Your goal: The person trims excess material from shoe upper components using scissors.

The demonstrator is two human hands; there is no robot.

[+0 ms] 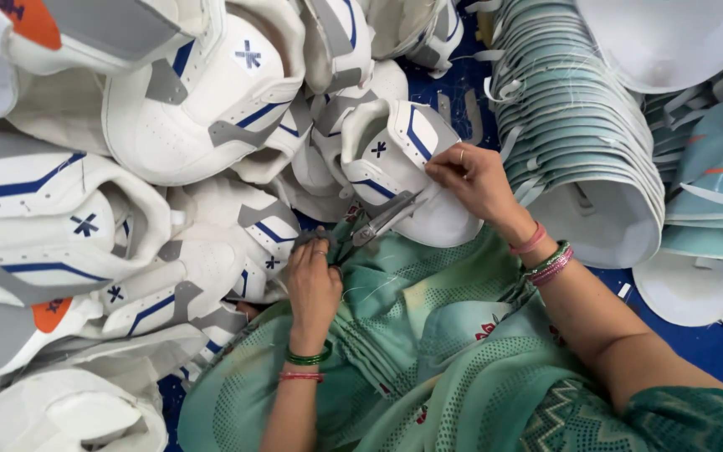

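A head-worn camera looked down at a person seated among heaps of shoe parts. The right hand (472, 180) was nearly closed, its thumb and fingertips pinching the edge of a white stitched shoe upper with dark blue stripes and a grey panel (403, 172). That upper rested just above the person's lap, tilted, with its open collar facing up and to the left.

The left hand (313, 285) was curled around the handles of a pair of small metal scissors (376, 226). The blades pointed up and to the right, and their tips touched the lower edge of the held upper, just beside the right hand's fingers.

Both wrists wore bangles (546, 259), pink and green. A pale green patterned cloth (428, 343) draped the lap beneath both hands.

A large pile of matching white shoe uppers (127, 167) with blue stripes, grey panels and some orange patches filled the left side. On the right, a curved stack of pale teal and white flat shoe pieces (579, 125) lay on a blue surface (713, 343), near the right hand but not touching it.
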